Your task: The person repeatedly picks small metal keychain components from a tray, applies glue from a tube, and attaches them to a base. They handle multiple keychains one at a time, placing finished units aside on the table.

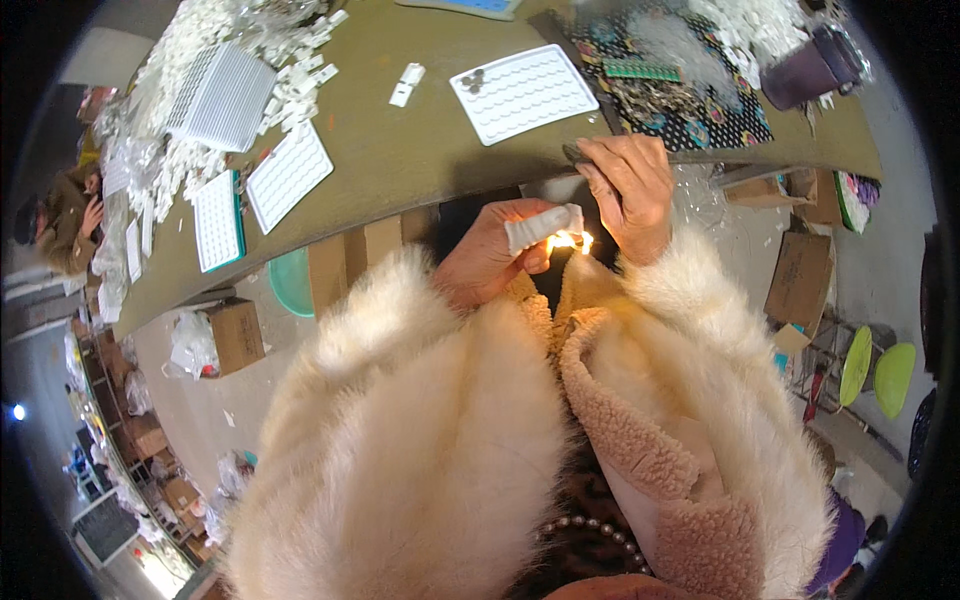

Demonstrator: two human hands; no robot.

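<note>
My left hand (485,250) is closed in front of my chest. A white cover (543,228) wraps one of its fingers. Bright yellow lights (569,241) glow at its fingertips, and the glare hides the shape of what it holds. My right hand (632,188) is raised beside it at the table edge, thumb and fingers pinched on a small dark piece (575,152). Beyond the hands lies a white tray (525,92) with rows of round hollows. A few small grey discs (473,80) rest at its left end.
A white piece (406,85) lies on the olive table (400,150). Stacked white trays (222,98), heaped white pieces and more trays (289,177) cover the left. At right are a dotted cloth (720,130), a green strip (642,70) and a dark cup (815,68). Another person (68,218) sits far left.
</note>
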